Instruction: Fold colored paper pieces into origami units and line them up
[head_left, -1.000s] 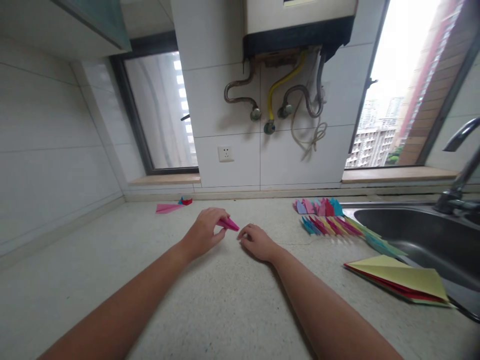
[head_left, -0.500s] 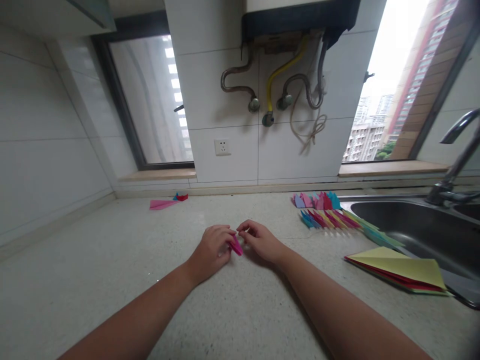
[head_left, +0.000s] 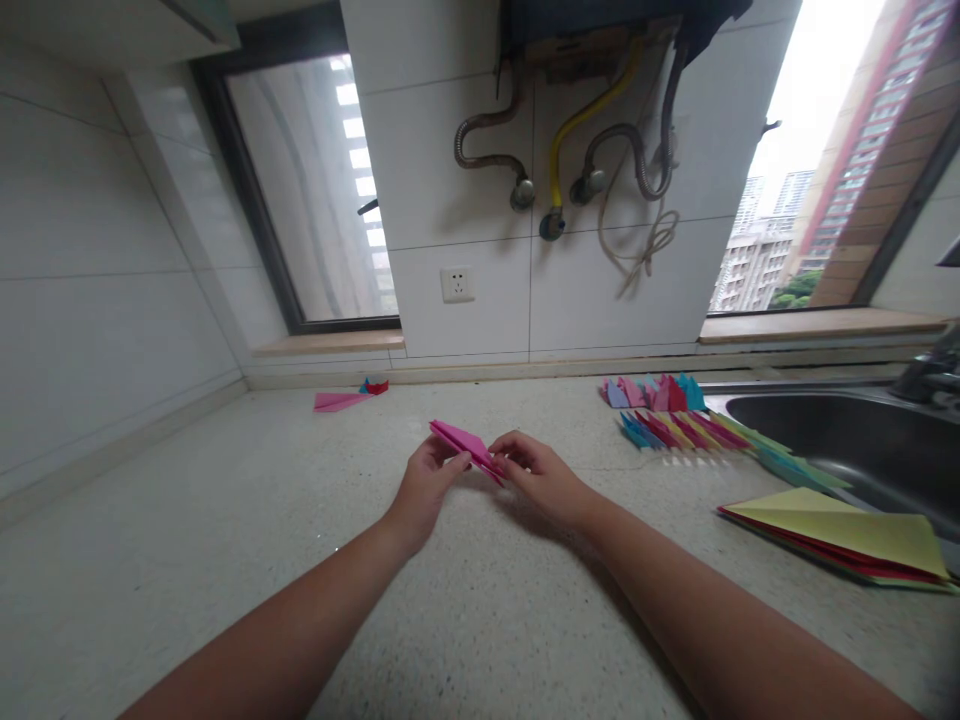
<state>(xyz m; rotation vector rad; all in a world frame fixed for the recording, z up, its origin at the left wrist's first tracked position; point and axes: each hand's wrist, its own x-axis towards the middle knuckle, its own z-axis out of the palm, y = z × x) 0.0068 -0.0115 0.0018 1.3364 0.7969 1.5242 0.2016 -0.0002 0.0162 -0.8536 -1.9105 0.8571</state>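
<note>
A folded piece of pink origami paper [head_left: 463,440] is held just above the countertop, slanting down to the right, long and narrow with a pointed lower end. My left hand [head_left: 429,488] grips its left part, thumb in front and fingers behind. At its lower right tip my right hand [head_left: 534,470] pinches the paper between thumb and fingers. Part of the paper is hidden by the fingertips.
On the speckled countertop [head_left: 225,540], a pink folded paper [head_left: 339,401] and small red and blue paper pieces [head_left: 375,387] lie back left. Rows of colourful folded papers [head_left: 686,430] stand right, near the steel sink [head_left: 810,402]. A stack of coloured sheets [head_left: 836,530] lies nearer.
The pink paper has turned and come into fuller view, its long side now showing between my hands. My left thumb has shifted to its front. The camera view has moved slightly left and down.
</note>
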